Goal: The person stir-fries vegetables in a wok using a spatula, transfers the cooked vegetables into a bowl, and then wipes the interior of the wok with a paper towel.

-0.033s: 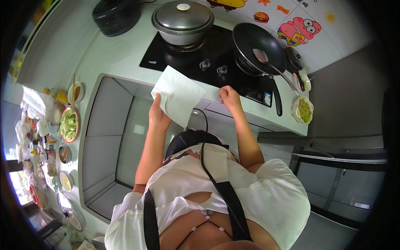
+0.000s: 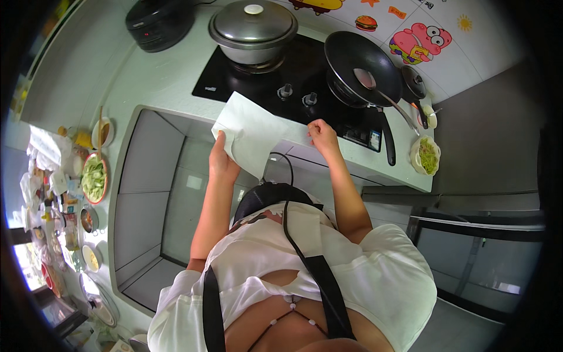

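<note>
My left hand (image 2: pixel 221 161) grips the lower left edge of a white sheet (image 2: pixel 249 132), which looks like a paper towel, with the thumb lying over it. The sheet is tilted and spread out in front of the hob's near edge. To its right, my right hand (image 2: pixel 321 136) is raised at the counter's front edge with its fingers curled in. Whether anything sits inside those fingers is hidden. Beyond the hands lies a black glass hob (image 2: pixel 275 82) with two knobs. A lidded grey pot (image 2: pixel 253 44) stands on its left burner, and a black wok (image 2: pixel 343 53) on the right one.
A metal ladle (image 2: pixel 387 97) rests in the wok, whose handle (image 2: pixel 388 141) juts toward me. Bowls of shredded greens (image 2: pixel 430 157) and sliced greens (image 2: pixel 94 176) flank the hob area. A black cooker (image 2: pixel 159 26) stands far left; a dark tall cabinet (image 2: pixel 487 129) rises at right.
The counter, hob and pots have shifted slightly to the left in the view. Both hands and the white sheet keep nearly the same position.
</note>
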The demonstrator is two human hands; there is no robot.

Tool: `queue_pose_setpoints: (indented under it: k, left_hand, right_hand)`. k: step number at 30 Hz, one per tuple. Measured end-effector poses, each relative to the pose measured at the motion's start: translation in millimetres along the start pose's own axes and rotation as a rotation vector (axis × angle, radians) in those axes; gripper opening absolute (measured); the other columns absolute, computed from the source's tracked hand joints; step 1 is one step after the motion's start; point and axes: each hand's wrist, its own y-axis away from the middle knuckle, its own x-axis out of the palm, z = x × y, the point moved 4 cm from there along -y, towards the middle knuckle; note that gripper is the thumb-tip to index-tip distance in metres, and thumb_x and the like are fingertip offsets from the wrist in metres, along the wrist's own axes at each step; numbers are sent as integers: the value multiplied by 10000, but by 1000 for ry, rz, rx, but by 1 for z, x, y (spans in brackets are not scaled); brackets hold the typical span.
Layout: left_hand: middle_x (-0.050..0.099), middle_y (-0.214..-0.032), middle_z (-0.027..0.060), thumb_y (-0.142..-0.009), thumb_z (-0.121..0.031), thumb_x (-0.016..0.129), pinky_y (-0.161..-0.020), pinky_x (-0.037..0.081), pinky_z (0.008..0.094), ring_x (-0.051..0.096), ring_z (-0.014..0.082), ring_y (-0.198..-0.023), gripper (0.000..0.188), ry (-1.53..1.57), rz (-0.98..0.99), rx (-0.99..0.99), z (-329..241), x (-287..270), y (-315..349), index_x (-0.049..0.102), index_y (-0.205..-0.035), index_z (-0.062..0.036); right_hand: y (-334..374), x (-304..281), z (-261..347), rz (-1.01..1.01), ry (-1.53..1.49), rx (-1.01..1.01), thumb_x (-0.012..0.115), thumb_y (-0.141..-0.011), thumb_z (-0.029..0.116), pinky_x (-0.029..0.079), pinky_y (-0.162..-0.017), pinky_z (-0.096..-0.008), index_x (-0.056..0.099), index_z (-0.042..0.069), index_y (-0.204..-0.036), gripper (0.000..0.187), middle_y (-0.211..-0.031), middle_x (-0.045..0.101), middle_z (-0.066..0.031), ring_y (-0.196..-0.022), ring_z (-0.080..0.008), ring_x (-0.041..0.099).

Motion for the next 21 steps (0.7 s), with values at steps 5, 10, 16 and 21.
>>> queue_pose_setpoints:
  k: [5,10,16,21]
  left_hand:
    - [445,-1219,139,-918,-271,381,-929,371,417,461,282,-1092,427,4,-148,49,25,11,-34,338,-1252,-8]
    - [451,-1210,126,-908,-255,412,-923,383,407,462,276,-1095,431,7,-264,136,20,17,-45,335,-1257,-14]
    - [443,-1212,130,-906,-268,414,-926,384,402,464,270,-1090,448,-62,-239,171,4,10,-50,335,-1256,0]
    - [446,-1204,130,-907,-278,406,-920,389,398,467,270,-1084,451,-56,-199,110,-1,5,-59,339,-1251,5]
  right_hand:
    - [-62,-11,-31,-107,293,29,527,-812,334,454,-670,-423,561,65,-829,272,-765,617,-145,-781,-327,595]
    - [-110,-3,-27,-106,492,151,501,-808,431,470,-714,-429,496,46,-956,413,-926,611,-178,-858,-333,594]
    - [-128,10,-9,-77,630,159,530,-802,388,482,-719,-398,492,28,-970,398,-923,616,-174,-864,-307,605]
    - [-130,25,-15,-150,816,31,524,-817,262,489,-672,-375,500,60,-957,248,-914,586,-138,-816,-281,609]
